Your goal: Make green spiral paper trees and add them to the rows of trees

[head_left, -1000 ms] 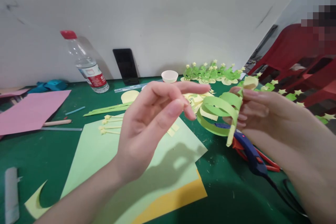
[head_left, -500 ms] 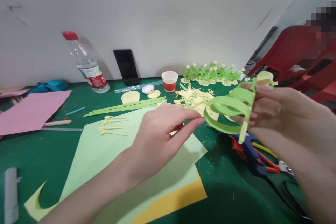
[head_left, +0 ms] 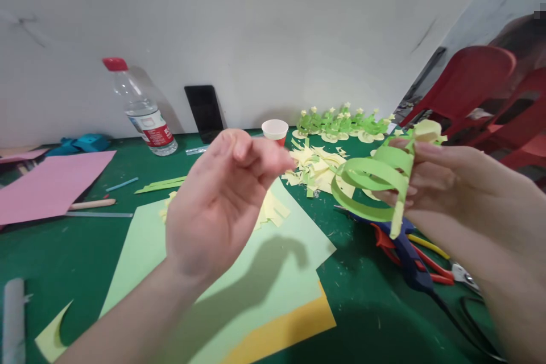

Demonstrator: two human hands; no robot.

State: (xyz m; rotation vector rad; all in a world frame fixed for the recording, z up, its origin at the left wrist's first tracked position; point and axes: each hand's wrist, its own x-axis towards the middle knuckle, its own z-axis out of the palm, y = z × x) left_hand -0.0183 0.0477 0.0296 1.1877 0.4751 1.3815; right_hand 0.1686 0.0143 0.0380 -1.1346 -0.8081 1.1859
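- Green table top (head_left: 51,250), pushed against a plain white wall (head_left: 256,23). Red plastic chairs (head_left: 473,77) off the right end.
- Right hand (head_left: 460,199) is up over the table's right side, thumb and fingers pinching a green paper spiral (head_left: 371,182) at its right edge. The spiral is in the air and its coils hang toward the left.
- Left hand (head_left: 217,205) is raised mid-table with its fingertips bunched together. Can't tell if anything small sits between them.
- A blue glue gun (head_left: 407,253) lies on the table right under the spiral, with a red-handled tool (head_left: 435,270) just beside it.
- A light green sheet (head_left: 277,273) lies flat under the left arm, and a yellow sheet (head_left: 285,330) pokes out beneath it.
- A pile of yellow scraps (head_left: 315,168) lies between the two hands, further back.
- At the back there's a row of small green paper trees (head_left: 341,122), a paper cup (head_left: 275,129), a dark phone (head_left: 203,111) leaning on the wall, and a water bottle (head_left: 143,114) with a red cap.
- On the left are a pink sheet (head_left: 46,182), a wooden stick (head_left: 91,203) and a teal cloth (head_left: 81,142).
- The left hand and forearm block the middle of the light green sheet and the cup's lower part.
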